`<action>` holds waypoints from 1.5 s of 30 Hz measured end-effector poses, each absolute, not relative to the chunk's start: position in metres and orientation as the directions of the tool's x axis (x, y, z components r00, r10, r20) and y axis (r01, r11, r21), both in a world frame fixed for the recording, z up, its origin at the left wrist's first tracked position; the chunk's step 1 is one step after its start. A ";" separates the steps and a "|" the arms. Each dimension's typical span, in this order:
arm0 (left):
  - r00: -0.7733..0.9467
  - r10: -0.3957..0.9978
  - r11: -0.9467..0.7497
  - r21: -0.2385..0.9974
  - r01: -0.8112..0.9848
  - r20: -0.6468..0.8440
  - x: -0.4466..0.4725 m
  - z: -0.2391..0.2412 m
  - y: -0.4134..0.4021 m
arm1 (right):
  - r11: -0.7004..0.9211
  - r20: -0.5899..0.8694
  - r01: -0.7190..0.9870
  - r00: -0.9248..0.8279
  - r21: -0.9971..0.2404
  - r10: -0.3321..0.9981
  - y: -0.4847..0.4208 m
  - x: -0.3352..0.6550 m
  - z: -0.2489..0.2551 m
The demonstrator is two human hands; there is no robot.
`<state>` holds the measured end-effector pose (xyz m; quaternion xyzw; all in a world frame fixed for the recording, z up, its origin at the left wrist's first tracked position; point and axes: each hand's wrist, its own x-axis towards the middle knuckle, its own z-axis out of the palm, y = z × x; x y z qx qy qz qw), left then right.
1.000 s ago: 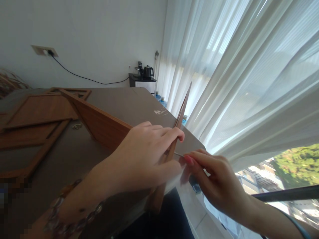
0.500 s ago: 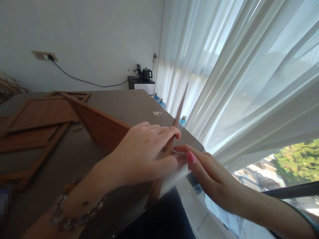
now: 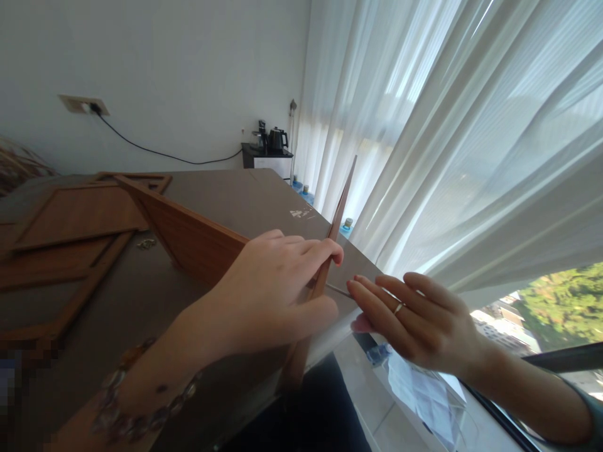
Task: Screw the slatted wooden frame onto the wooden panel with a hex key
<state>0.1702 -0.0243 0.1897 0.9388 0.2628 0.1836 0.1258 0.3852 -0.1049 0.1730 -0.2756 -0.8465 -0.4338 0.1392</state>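
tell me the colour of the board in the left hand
Reddish-brown board, best in head view.

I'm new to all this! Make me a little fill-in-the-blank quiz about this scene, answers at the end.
1. The left hand grips a panel made of ____.
2. A beaded ____ circles that arm near the wrist.
3. One finger of the right hand wears a ____.
4. Sheer white ____ hang in long folds on the picture's right side.

Missing words: wood; bracelet; ring; curtains.

Right hand (image 3: 421, 323) uncurled, fingers (image 3: 377, 307) straightened, ring (image 3: 399, 308) now showing
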 end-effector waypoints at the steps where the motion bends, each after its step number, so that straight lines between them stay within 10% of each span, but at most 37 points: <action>1: 0.793 0.540 -0.830 0.332 0.447 0.281 0.170 0.190 -0.024 | 0.510 0.491 0.595 -0.803 0.621 0.337 -0.104 0.384 0.173; 4: 0.797 0.533 -0.834 0.331 0.441 0.283 0.170 0.189 -0.024 | 0.656 0.604 0.692 -0.671 0.302 0.431 -0.103 0.375 0.169; 6: 0.799 0.530 -0.835 0.336 0.435 0.284 0.169 0.189 -0.024 | 0.665 0.602 0.734 -0.469 -0.142 0.646 -0.105 0.368 0.168; 9: 0.795 0.532 -0.835 0.336 0.436 0.290 0.170 0.188 -0.024 | 0.318 0.237 0.491 -0.221 -0.811 0.946 -0.112 0.358 0.168; 11: 0.796 0.525 -0.842 0.322 0.433 0.303 0.170 0.186 -0.022 | 0.001 -0.042 0.190 -0.223 -0.982 0.974 -0.117 0.354 0.170; 15: 0.806 0.506 -0.853 0.316 0.415 0.308 0.169 0.184 -0.020 | -0.385 -0.294 -0.277 -0.318 -0.880 0.901 -0.122 0.351 0.170; 19: 0.811 0.518 -0.841 0.336 0.424 0.272 0.168 0.187 -0.022 | -0.440 -0.331 -0.365 -0.325 -0.820 0.886 -0.123 0.353 0.169; 27: 0.803 0.521 -0.844 0.317 0.433 0.288 0.167 0.183 -0.020 | -0.124 -0.137 0.097 -0.149 -0.988 0.979 -0.125 0.375 0.166; 33: 0.795 0.532 -0.839 0.309 0.447 0.292 0.164 0.181 -0.020 | 0.250 0.288 0.463 0.012 -0.850 0.958 -0.112 0.403 0.148; 45: 0.777 0.598 -0.787 0.334 0.520 0.199 0.160 0.194 -0.020 | 0.478 0.473 0.008 0.157 -0.878 0.867 -0.077 0.427 0.124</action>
